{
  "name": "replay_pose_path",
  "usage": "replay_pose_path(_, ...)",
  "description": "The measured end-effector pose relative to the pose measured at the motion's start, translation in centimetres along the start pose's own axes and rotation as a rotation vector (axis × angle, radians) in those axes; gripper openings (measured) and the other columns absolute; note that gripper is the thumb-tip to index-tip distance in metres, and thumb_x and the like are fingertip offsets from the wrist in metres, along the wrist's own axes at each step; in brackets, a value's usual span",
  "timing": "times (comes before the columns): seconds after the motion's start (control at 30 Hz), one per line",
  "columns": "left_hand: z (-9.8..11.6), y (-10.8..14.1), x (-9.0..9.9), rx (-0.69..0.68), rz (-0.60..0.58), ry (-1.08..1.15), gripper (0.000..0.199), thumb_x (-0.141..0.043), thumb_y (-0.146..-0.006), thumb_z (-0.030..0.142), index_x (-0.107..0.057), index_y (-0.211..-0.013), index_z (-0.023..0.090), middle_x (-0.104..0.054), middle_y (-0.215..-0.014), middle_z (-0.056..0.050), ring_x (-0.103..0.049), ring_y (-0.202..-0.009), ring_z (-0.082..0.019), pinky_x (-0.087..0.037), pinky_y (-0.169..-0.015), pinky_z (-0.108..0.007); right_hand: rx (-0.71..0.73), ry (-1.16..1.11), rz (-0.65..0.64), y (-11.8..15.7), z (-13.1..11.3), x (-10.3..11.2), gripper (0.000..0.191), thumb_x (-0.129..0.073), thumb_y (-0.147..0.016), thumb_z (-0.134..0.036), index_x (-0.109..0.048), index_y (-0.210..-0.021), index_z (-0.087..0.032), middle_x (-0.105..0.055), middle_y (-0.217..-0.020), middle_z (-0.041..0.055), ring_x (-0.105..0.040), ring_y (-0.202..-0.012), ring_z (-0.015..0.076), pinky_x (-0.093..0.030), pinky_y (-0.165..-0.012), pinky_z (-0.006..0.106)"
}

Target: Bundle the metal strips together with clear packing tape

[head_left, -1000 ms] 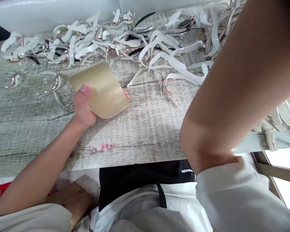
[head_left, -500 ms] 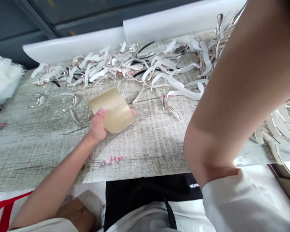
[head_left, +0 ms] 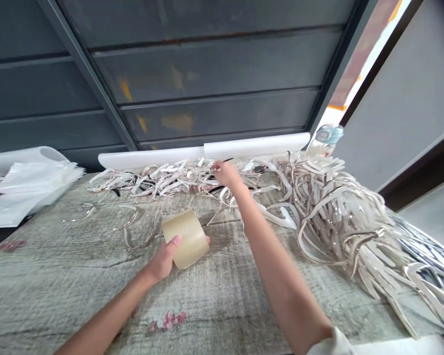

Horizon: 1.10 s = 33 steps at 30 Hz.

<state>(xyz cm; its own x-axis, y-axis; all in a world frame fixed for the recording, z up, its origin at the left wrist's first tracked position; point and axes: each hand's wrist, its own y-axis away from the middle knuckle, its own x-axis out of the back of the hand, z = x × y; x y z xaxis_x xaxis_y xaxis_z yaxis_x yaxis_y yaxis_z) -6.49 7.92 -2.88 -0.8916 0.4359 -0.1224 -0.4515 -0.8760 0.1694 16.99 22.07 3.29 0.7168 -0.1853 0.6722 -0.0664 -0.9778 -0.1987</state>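
A tan, slightly curved sheet or wide roll [head_left: 188,238] is in my left hand [head_left: 163,259], thumb on top and a fingertip showing at its right edge. It is held above the wood-patterned table [head_left: 77,296]. My right hand [head_left: 224,172] reaches to the back, over a heap of white and silvery curved strips [head_left: 170,180]. Its fingers are bent together among the strips; what they pinch, if anything, is too small to make out. A few thin curved strips [head_left: 133,217] lie left of the tan piece.
A large pile of long pale strips [head_left: 325,212] covers the right side. White rolls [head_left: 259,146] line the back edge below a dark panelled wall [head_left: 214,64]. Clear plastic bags [head_left: 40,180] lie at the left, and a bottle [head_left: 327,138] stands at the back right.
The view has tilted up, showing more wall and the right pile. My right arm has swung from the right side to the strips at the back. My left hand still holds the tan piece.
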Motion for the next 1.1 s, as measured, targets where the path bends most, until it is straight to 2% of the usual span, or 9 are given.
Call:
replay_pose_path(0.07,0.2,0.0,-0.1,-0.021,-0.044,-0.003,0.070,-0.057,-0.074,0.072,-0.067,-0.108,0.011,-0.072,-0.109,-0.018,-0.066,-0.100,-0.037,-0.053,-0.085,-0.046,0.009,0.122,-0.048,0.3,1.5,-2.8,0.040,-0.058,-0.090,-0.036,-0.055,-0.124,-0.015,-0.055,-0.128,0.0103,-0.053,-0.120,0.0236,-0.043,-0.104,0.050)
replay_pose_path(0.13,0.5,0.2,-0.2,-0.030,-0.065,-0.016,0.071,-0.056,-0.074,0.074,-0.068,-0.106,0.011,-0.072,-0.108,-0.018,-0.067,-0.098,-0.037,-0.053,-0.085,-0.045,0.027,0.221,-0.064,0.5,2.4,-4.5,0.044,-0.058,-0.090,-0.036,-0.052,-0.129,-0.017,-0.050,-0.136,0.0109,-0.048,-0.127,0.0254,-0.040,-0.107,0.052)
replay_pose_path(0.27,0.8,0.4,-0.4,-0.026,-0.074,-0.063,0.072,-0.055,-0.075,0.075,-0.069,-0.105,0.011,-0.073,-0.105,-0.016,-0.066,-0.102,-0.037,-0.051,-0.088,-0.045,0.007,0.359,-0.081,0.3,3.0,-5.4,0.038,-0.056,-0.091,-0.038,-0.057,-0.122,-0.015,-0.056,-0.127,0.0100,-0.053,-0.120,0.0229,-0.043,-0.104,0.050)
replay_pose_path(0.43,0.3,0.3,-0.2,-0.028,-0.069,-0.075,0.072,-0.053,-0.076,0.074,-0.067,-0.108,0.012,-0.071,-0.112,-0.017,-0.065,-0.104,-0.038,-0.050,-0.090,-0.048,-0.008,0.433,-0.068,-0.2,3.4,-5.1,0.035,-0.055,-0.092,-0.038,-0.058,-0.118,-0.015,-0.058,-0.124,0.0096,-0.055,-0.117,0.0215,-0.045,-0.102,0.047)
replay_pose_path(0.63,-0.1,0.2,0.0,-0.008,-0.079,-0.082,0.077,-0.052,-0.075,0.077,-0.066,-0.112,0.012,-0.069,-0.116,-0.017,-0.061,-0.112,-0.040,-0.044,-0.099,-0.052,0.005,0.430,-0.107,-0.1,3.6,-4.2,0.038,-0.053,-0.092,-0.042,-0.058,-0.120,-0.016,-0.057,-0.125,0.0098,-0.054,-0.118,0.0216,-0.043,-0.104,0.048)
replay_pose_path(0.87,0.3,0.3,-0.2,-0.005,-0.070,-0.064,0.073,-0.052,-0.075,0.077,-0.065,-0.110,0.014,-0.070,-0.112,-0.017,-0.060,-0.112,-0.039,-0.044,-0.100,-0.052,-0.003,0.419,-0.095,0.3,2.4,-4.1,0.038,-0.053,-0.092,-0.040,-0.057,-0.121,-0.016,-0.057,-0.126,0.0099,-0.054,-0.119,0.0216,-0.043,-0.104,0.048)
replay_pose_path(1.0,0.3,0.3,-0.2,-0.034,-0.085,-0.081,0.072,-0.051,-0.076,0.076,-0.062,-0.114,0.015,-0.071,-0.103,-0.015,-0.057,-0.115,-0.039,-0.043,-0.101,-0.051,-0.011,0.404,-0.074,-0.2,1.9,-2.2,0.044,-0.052,-0.093,-0.041,-0.051,-0.129,-0.018,-0.052,-0.132,0.0109,-0.052,-0.121,0.0233,-0.044,-0.104,0.049)
replay_pose_path(1.1,0.3,0.3,-0.1,-0.052,-0.073,-0.098,0.071,-0.051,-0.077,0.075,-0.061,-0.115,0.015,-0.070,-0.105,-0.015,-0.055,-0.117,-0.038,-0.042,-0.102,-0.050,-0.051,0.421,-0.154,-0.6,2.6,-0.2,0.041,-0.054,-0.092,-0.040,-0.054,-0.125,-0.016,-0.056,-0.127,0.0103,-0.056,-0.114,0.0213,-0.048,-0.098,0.045)
